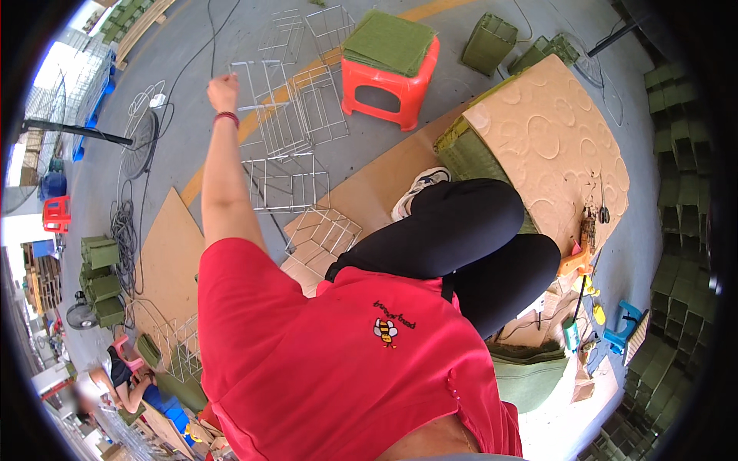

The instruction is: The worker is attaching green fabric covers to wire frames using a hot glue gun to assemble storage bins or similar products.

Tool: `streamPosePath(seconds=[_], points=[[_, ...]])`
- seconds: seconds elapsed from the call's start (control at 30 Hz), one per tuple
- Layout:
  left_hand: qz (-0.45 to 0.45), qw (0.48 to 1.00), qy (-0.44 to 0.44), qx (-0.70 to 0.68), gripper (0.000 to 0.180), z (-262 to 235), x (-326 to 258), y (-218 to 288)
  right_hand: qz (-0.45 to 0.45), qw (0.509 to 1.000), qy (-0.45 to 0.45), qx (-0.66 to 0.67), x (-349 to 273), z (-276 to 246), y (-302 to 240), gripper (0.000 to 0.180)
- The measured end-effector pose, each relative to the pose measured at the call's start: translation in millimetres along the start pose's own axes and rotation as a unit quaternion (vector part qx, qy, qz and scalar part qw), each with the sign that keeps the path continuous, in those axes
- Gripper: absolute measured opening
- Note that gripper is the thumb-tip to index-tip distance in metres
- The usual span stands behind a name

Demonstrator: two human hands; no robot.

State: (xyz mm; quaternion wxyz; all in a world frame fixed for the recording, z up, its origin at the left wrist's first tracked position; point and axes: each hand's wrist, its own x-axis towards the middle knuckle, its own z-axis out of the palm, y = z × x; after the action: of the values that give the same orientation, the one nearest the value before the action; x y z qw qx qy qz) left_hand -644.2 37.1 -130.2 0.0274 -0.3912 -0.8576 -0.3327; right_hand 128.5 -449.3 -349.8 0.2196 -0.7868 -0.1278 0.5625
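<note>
My left arm reaches out to the far left, with a dark red band round the wrist. My left hand [223, 93] is closed at the near side edge of a silvery wire frame [270, 107], seemingly gripping it; the fingers' far side is hidden. Beyond and beside it stand more open box-shaped wire frames, one [288, 182] on the floor nearer to me and another [327, 230] close to my knee. My right hand does not show; only the sleeve on that side appears.
A red plastic stool [411, 100] bears a stack of green sheets [388, 42]. To the right, a cardboard sheet [550, 138] covers a green-sided block, with an orange-handled tool [580, 257] on it. Green bundles [680, 230] line the right side. Cables [123, 230] and a fan-like round base [142, 142] lie left.
</note>
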Motion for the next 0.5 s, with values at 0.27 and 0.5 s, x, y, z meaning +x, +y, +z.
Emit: streamPosePath(seconds=[0.27,0.5], points=[[0.386,0.895,0.095,0.200,0.017,-130.8,-46.2,224.7,-0.031,0.998,0.027,0.053,8.7,9.6,2.2,0.026],[0.657,0.711,0.215,-0.131,0.009,-138.5,-153.2,418.5,-0.034,0.990,0.061,0.121,6.9,7.8,23.6,0.025]])
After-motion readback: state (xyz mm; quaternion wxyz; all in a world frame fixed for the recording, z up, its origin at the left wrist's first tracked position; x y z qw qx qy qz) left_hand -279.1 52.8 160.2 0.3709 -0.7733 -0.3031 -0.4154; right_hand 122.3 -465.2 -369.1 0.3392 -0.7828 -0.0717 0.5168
